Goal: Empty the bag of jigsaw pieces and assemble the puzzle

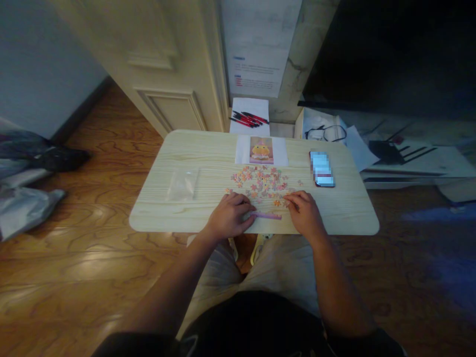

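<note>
Small pastel jigsaw pieces (260,181) lie scattered in a heap at the middle of a light wooden table (186,158). A short joined strip of purple pieces (268,215) lies near the front edge. My left hand (230,217) rests curled on the table with its fingertips on the left end of that strip. My right hand (305,213) sits just right of the strip, fingers pinched on a small piece at the heap's near edge. A reference picture (261,149) of a yellow figure lies beyond the heap.
A phone (322,168) lies at the table's right. An empty clear plastic bag (182,184) lies at the left. Red and black pens (248,119) sit on paper behind the table. Glasses (327,133) and papers lie on a low shelf at back right. Bags lie on the floor left.
</note>
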{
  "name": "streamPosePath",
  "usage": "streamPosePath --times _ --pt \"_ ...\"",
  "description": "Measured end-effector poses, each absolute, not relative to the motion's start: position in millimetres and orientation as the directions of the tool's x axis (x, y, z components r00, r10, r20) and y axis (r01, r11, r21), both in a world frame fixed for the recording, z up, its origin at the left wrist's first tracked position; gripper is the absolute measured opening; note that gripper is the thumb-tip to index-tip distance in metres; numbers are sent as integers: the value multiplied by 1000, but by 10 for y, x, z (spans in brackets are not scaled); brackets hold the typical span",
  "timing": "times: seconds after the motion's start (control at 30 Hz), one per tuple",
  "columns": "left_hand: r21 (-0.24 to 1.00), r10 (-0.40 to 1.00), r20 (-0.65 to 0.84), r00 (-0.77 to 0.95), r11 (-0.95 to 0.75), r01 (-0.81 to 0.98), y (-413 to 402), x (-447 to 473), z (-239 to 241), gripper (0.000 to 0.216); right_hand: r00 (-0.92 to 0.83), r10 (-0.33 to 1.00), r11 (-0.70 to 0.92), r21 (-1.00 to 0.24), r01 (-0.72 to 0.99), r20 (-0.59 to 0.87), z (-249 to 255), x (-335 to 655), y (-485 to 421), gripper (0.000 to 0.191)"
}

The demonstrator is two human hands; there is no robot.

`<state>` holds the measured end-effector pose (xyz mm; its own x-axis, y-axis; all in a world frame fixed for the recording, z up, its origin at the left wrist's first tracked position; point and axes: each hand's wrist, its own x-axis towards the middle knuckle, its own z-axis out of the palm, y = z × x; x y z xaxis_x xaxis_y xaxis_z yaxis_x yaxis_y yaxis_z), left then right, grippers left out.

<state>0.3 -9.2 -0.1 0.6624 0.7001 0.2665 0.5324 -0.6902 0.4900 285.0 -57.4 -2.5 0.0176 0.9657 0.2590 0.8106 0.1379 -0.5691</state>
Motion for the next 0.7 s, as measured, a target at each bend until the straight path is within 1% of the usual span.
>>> streamPosePath --times 0.2,0.37,0.43,0.53,0.63,0.7 --pt "499 702 263 662 -686 530 -85 3 -11 18 28 968 116 -540 834 251 -38 2859 -567 18" --pt "497 696 260 669 -691 526 -83 -1 5 19 15 970 125 -550 826 242 -63 2831 -578 15" --pt "493 696 264 667 -692 528 -88 3 15 25 22 964 132 -551 824 264 -51 2798 -572 18" --pt "473 727 281 626 -673 569 -90 25 16 42 -8 951 180 -534 826 309 -30 2720 -538 28" --pt "453 758 285 587 -646 614 -82 53 -2 53 -108 953 241 -495 835 282 -41 2633 -497 35" --pt "448 750 270 603 -653 611 -75 64 -12 55 -157 954 266 -478 837 256 -66 2590 -484 36"
